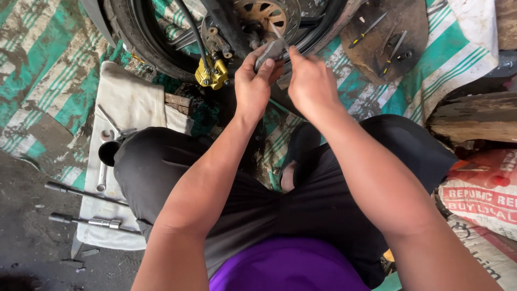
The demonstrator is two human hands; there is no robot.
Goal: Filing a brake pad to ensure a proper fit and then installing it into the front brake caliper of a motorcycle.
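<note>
I squat in front of a motorcycle wheel (pixel 141 37) with a drilled brake disc (pixel 267 16) and a gold brake caliper (pixel 211 73). My left hand (pixel 252 86) grips a small grey flat metal piece (pixel 269 52), probably a brake pad, just below the disc. My right hand (pixel 311 83) is closed beside it, its fingertips touching the same piece. A thin metal tool (pixel 277 30) sticks up from between the hands; which hand holds it I cannot tell.
A dirty white cloth (pixel 129 102) on the left carries wrenches (pixel 105 156) and socket bars (pixel 86 221). A dark pan (pixel 388 32) with small tools lies at the upper right. A wood log (pixel 474 116) and printed sacks (pixel 479 194) stand at the right.
</note>
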